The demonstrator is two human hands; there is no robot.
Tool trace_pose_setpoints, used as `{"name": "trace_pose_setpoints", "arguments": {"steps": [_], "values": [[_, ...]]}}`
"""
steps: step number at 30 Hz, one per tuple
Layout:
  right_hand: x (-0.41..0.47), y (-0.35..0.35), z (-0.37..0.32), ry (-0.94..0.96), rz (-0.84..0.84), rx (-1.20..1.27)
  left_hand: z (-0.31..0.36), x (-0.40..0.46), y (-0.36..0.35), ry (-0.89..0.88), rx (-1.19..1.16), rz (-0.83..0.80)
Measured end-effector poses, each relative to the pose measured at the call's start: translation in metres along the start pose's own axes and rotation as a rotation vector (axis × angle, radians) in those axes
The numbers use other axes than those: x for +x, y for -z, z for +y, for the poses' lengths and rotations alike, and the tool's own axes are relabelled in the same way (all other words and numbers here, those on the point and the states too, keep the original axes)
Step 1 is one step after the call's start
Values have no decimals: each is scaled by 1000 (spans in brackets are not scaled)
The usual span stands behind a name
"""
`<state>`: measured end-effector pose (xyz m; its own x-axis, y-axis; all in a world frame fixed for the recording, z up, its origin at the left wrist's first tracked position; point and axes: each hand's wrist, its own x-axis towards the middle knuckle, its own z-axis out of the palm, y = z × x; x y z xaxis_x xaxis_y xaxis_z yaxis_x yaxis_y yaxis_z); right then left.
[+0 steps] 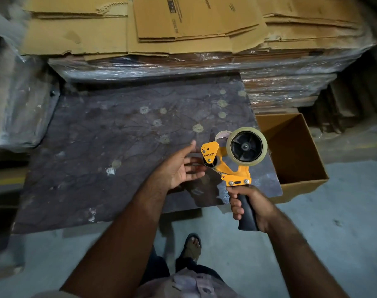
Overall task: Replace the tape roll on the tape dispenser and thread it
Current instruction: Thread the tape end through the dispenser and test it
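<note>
A: What has the right hand (251, 206) got?

B: It is wrapped round the black grip of the tape dispenser (227, 164), holding the orange frame upright above the dark worn board (110, 151).

A: And the tape roll (246, 147)?

B: A clear roll sits on the black hub at the top of the dispenser, just above that fist. A loose curl of tape (223, 134) stands up beside the roll, on the side nearer the other hand; whether it runs through the roller I cannot tell.

A: The left hand (180, 168)?

B: Spread wide, palm turned up, holding nothing. Its fingertips reach to just beside the dispenser's front plate; contact is unclear.

A: What lies around them?

B: Beyond the right hand, an open cardboard box (295, 151) stands on the floor, touching the board's edge. Far past both hands, flattened cartons (183, 22) lie stacked on plastic-wrapped bundles. Below the arms a sandalled foot (193, 246) shows on the grey floor
</note>
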<state>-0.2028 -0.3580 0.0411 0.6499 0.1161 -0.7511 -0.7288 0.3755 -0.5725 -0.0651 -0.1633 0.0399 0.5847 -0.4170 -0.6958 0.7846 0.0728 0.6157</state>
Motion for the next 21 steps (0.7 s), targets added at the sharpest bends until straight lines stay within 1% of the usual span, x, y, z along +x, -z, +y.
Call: {"name": "trace_pose_setpoints", "arguments": {"steps": [2, 5, 7, 10, 14, 17, 21], "values": [[-1, 1, 0, 1, 16, -32, 3, -2, 2, 19, -5, 4], [-3, 4, 3, 7, 33, -47, 7, -5, -2, 28, 84, 10], [-5, 4, 4, 19, 42, -46, 6, -4, -7, 10, 107, 52], [-7, 7, 6, 46, 45, -48, 2, -2, -13, 17, 60, 139], [-8, 12, 10, 83, 90, -96, 5, 3, -5, 51, 129, 128], [-9, 13, 18, 138, 167, -168, 10, 7, -1, 46, 273, 105], [-3, 10, 32, 206, 289, -290, 12, 27, -5, -52, 607, 179]]}}
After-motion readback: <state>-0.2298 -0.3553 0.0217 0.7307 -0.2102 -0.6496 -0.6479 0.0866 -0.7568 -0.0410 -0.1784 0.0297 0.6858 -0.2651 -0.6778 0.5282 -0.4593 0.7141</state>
